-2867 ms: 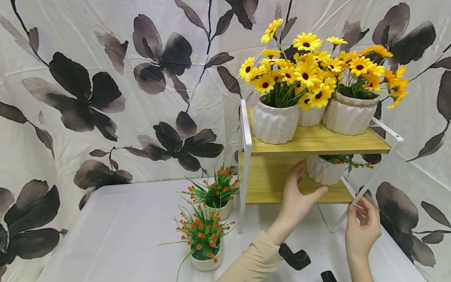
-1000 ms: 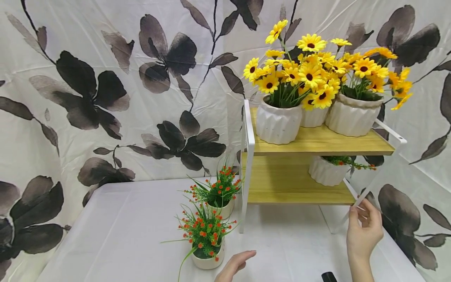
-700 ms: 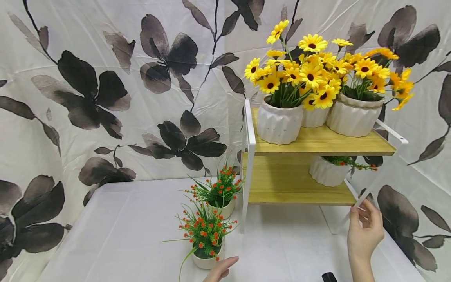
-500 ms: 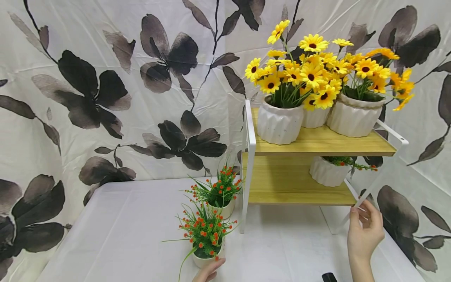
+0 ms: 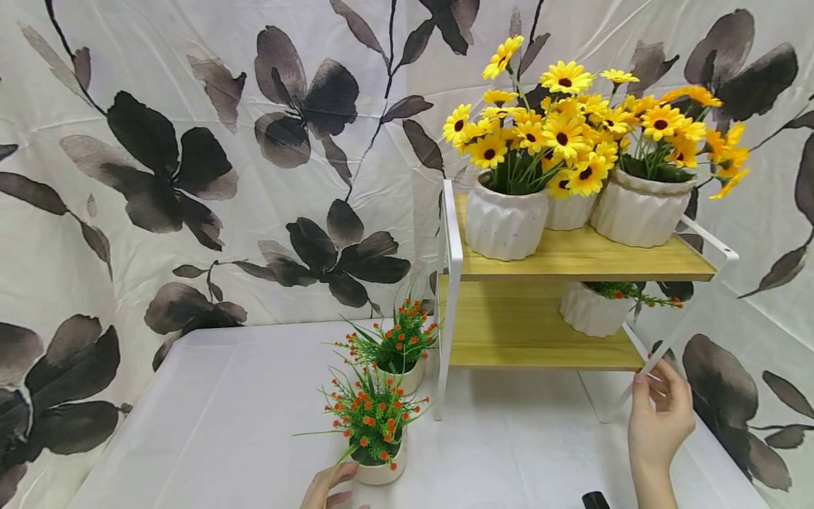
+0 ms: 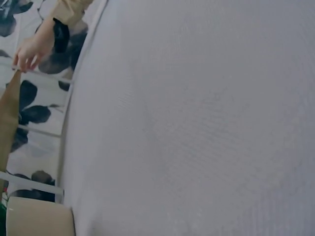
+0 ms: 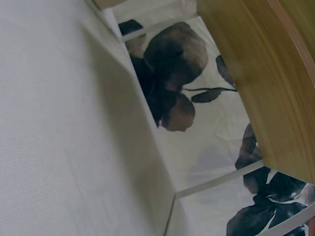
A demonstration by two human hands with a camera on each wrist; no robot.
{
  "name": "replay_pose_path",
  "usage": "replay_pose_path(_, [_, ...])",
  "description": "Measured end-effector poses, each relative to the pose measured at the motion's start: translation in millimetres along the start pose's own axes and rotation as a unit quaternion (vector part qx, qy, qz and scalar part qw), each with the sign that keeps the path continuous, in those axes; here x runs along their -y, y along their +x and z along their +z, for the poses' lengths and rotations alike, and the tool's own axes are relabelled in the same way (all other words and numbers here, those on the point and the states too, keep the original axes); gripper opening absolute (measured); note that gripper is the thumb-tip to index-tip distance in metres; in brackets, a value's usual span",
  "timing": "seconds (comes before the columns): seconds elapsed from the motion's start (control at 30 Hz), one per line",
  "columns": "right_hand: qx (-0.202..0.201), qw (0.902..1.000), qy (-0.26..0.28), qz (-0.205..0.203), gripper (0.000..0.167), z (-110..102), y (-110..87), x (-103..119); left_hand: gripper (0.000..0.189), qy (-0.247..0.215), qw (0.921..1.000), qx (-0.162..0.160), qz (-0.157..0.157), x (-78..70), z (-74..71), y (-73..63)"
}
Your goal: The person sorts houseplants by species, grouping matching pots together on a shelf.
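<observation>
My left hand [image 5: 326, 488] is at the bottom edge of the head view, beside the left of the front cream pot [image 5: 380, 472] of red-flowered greenery [image 5: 369, 417]. Its fingertips are close to the rim; I cannot tell if they touch. The left wrist view has a cream pot [image 6: 39, 216] in its corner. At the right, my right hand [image 5: 660, 417] grips the slanting white leg of a two-tier plant stand [image 5: 588, 267]. That hand [image 6: 32, 51] also appears in the left wrist view. The right wrist view shows a wooden board [image 7: 261, 88] and no fingers.
Another red-flowered pot [image 5: 407, 378] stands behind the front one, close to the stand's left leg. Several white pots [image 5: 505, 223] of yellow daisies fill the top board. On the lower board [image 5: 502, 339], a white fluted pot [image 5: 591, 311] sits right. A black object [image 5: 595, 500] lies at the front edge.
My left hand has come away from the lower board, moved down and left, and passed in front of the front pot to its left side. My right hand stays on the leg.
</observation>
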State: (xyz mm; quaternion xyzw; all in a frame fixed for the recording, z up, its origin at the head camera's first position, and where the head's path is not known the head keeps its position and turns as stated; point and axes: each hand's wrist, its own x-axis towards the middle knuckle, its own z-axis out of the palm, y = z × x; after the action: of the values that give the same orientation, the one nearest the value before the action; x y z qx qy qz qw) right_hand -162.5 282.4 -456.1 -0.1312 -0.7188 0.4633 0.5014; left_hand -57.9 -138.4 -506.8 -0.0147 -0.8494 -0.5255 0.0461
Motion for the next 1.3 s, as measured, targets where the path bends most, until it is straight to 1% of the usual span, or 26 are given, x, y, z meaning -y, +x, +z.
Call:
replay_pose_path(0.03, [0.000,1.0000,0.000,0.000,0.032,0,-0.1,0,0.058,0.016,0.9993,-0.034,0.004,0.8,3.4,-0.8])
replay_pose_path(0.07, [0.000,1.0000,0.001,0.000,0.032,0,-0.2,0,0.059,0.036,0.9968,-0.071,0.008,2.2,7.3,-1.5])
replay_pose_path(0.1, [0.001,1.0000,0.002,0.000,0.032,0,-0.3,1,0.060,0.049,0.9937,-0.101,0.011,3.5,10.8,-2.2])
replay_pose_path(0.13, [0.002,1.0000,0.004,-0.001,0.031,0,-0.4,1,0.061,0.054,0.9913,-0.118,0.018,4.5,12.8,-2.3])
replay_pose_path(0.17, [0.003,1.0000,0.005,-0.001,0.031,0,-0.3,1,0.063,0.064,0.9886,-0.136,0.014,5.9,15.2,-1.8])
replay_pose_path(0.2, [0.003,1.0000,0.006,-0.002,0.031,0,-0.2,1,0.064,0.067,0.9867,-0.147,0.020,6.0,16.8,-1.7])
replay_pose_path(0.23, [0.002,1.0000,0.007,-0.003,0.031,0,-0.1,1,0.066,0.074,0.9859,-0.149,0.019,6.3,18.2,-1.4])
replay_pose_path(0.27, [0.002,1.0000,0.007,-0.004,0.031,0,0.0,0,0.068,0.071,0.9867,-0.145,0.015,5.5,19.0,-1.0])
replay_pose_path(0.33, [0.001,1.0000,0.007,-0.003,0.031,0,0.5,0,0.073,0.047,0.9906,-0.128,0.003,1.8,19.7,1.0])
replay_pose_path(0.4, [0.001,1.0000,0.006,-0.002,0.031,0,0.6,-1,0.078,0.013,0.9939,-0.107,-0.023,-3.7,20.0,3.9])
replay_pose_path(0.47, [0.003,1.0000,0.007,0.000,0.032,0,0.6,-1,0.083,-0.021,0.9935,-0.097,-0.056,-8.2,21.0,8.5])
replay_pose_path(0.5, [0.004,1.0000,0.008,0.001,0.032,0,0.5,-1,0.085,-0.029,0.9927,-0.094,-0.069,-10.0,21.7,10.9])
replay_pose_path(0.57, [0.004,1.0000,0.007,0.002,0.031,0,0.3,-1,0.090,-0.026,0.9920,-0.094,-0.080,-11.6,23.6,15.5])
replay_pose_path(0.7, [0.005,0.9999,0.011,0.001,0.031,1,0.0,-3,0.098,-0.019,0.9924,-0.092,-0.080,-8.9,25.3,23.2])
replay_pose_path(0.73, [0.006,0.9999,0.012,0.001,0.031,1,0.2,-3,0.099,-0.022,0.9924,-0.091,-0.080,-7.8,25.5,24.9])
replay_pose_path(0.77, [0.006,0.9999,0.012,0.000,0.031,1,0.3,-3,0.100,-0.032,0.9921,-0.084,-0.088,-7.5,25.5,26.4])
replay_pose_path(0.83, [0.006,0.9999,0.015,-0.002,0.031,0,0.7,-3,0.101,-0.041,0.9915,-0.080,-0.094,-6.9,25.9,29.4])
replay_pose_path(0.93, [0.005,0.9999,0.015,-0.005,0.031,1,1.7,-2,0.102,-0.052,0.9919,-0.076,-0.087,-8.2,26.8,32.5])
replay_pose_path(1.0, [0.005,0.9998,0.015,-0.007,0.030,1,1.8,-2,0.103,-0.056,0.9928,-0.077,-0.073,-9.8,27.7,33.8])
replay_pose_path(1.03, [0.006,0.9998,0.016,-0.007,0.030,1,1.6,-2,0.103,-0.062,0.9929,-0.079,-0.063,-10.4,28.3,34.4])
replay_pose_path(1.07, [0.006,0.9998,0.016,-0.006,0.030,1,1.6,-2,0.104,-0.061,0.9930,-0.081,-0.059,-10.6,29.5,35.2])
replay_pose_path(1.13, [0.007,0.9999,0.015,-0.003,0.030,1,1.2,-1,0.105,-0.056,0.9927,-0.089,-0.060,-9.3,32.3,37.0])
replay_pose_path(1.23, [0.006,0.9999,0.014,0.002,0.030,1,1.1,-1,0.105,-0.059,0.9908,-0.106,-0.060,-4.0,37.1,39.7])
replay_pose_path(1.3, [0.006,0.9999,0.015,0.003,0.031,1,1.1,-2,0.105,-0.048,0.9903,-0.115,-0.061,-0.5,39.2,40.7])
